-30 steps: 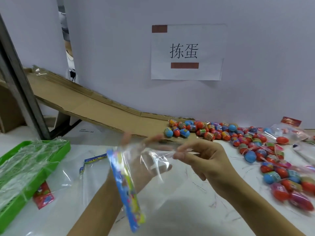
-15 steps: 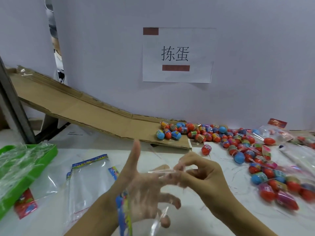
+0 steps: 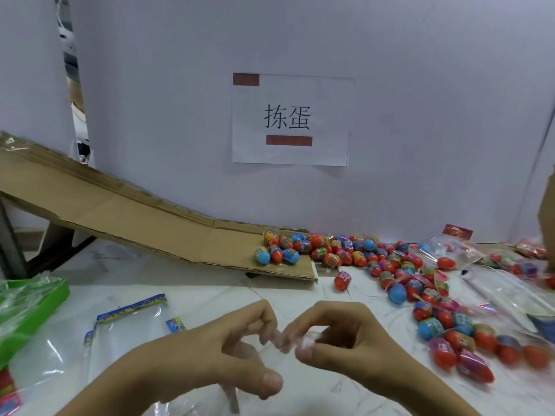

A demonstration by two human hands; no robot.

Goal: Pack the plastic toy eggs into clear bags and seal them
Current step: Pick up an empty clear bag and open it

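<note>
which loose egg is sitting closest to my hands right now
The lone red egg just past the cardboard ramp's lower end. It stands apart from the main pile, on bare table directly beyond your right hand.

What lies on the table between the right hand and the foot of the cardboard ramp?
In the head view, bare white table, apart from one stray red toy egg between right hand and cardboard ramp.

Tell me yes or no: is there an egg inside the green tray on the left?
No. The green tray holds only crumpled clear plastic; the eggs lie on the table to the right.
</note>
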